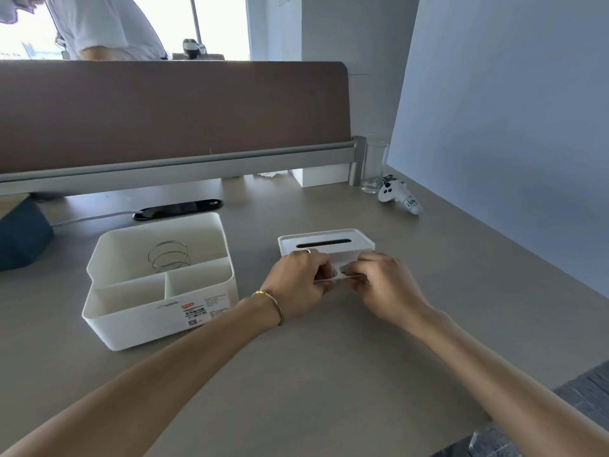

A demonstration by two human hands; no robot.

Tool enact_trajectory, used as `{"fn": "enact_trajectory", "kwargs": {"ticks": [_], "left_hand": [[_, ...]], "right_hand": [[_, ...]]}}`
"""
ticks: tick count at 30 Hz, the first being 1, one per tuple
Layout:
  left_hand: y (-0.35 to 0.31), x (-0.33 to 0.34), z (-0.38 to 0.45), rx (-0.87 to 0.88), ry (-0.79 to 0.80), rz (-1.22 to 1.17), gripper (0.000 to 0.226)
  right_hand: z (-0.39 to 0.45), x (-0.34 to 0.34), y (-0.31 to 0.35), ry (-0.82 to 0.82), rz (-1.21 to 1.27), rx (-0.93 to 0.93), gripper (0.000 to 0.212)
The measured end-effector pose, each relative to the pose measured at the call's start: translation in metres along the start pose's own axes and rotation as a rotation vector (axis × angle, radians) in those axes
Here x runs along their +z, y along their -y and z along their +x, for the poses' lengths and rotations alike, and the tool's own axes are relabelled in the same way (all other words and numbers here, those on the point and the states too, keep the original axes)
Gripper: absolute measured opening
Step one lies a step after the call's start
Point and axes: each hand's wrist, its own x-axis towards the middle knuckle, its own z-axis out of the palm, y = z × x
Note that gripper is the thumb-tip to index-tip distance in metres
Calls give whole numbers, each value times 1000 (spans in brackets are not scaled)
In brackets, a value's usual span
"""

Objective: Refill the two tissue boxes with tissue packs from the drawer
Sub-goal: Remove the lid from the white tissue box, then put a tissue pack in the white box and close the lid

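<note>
Fingers (324, 270) of both hands are pinched on the near edge of a small white tissue box (326, 245), left hand (298, 286) and right hand (385, 285) equally close. Its long axis, and the slot in its lid, run left to right just beyond the fingertips. Left of the hands, an open box (158, 278) is set on the surface (329, 357), its sticker unreadable. "Hou", perhaps, is written on a far controller (397, 196).

Matt white plastic tissue box (158, 285)
</note>
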Motion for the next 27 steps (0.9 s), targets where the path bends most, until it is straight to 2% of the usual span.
{"fn": "enact_trajectory", "kwargs": {"ticks": [2, 8, 12, 18, 23, 27], "left_hand": [[0, 2, -2, -11, 22, 10, 8], [-2, 3, -8, -9, 54, 82, 11], [-6, -12, -11, 21, -15, 142, 17], [-5, -67, -28, 76, -123, 312, 40], [16, -122, -65, -38, -208, 403, 47], [40, -166, -113, -187, -253, 464, 43]], "right_hand": [[-3, 1, 0, 23, -1, 3, 24], [-9, -3, 2, 25, 12, 31, 17], [-3, -15, 11, -51, 16, 32, 21], [16, -28, 48, -116, 28, -27, 18], [35, -25, 105, -97, 69, -140, 32], [53, -11, 163, -73, 123, -281, 39]]}}
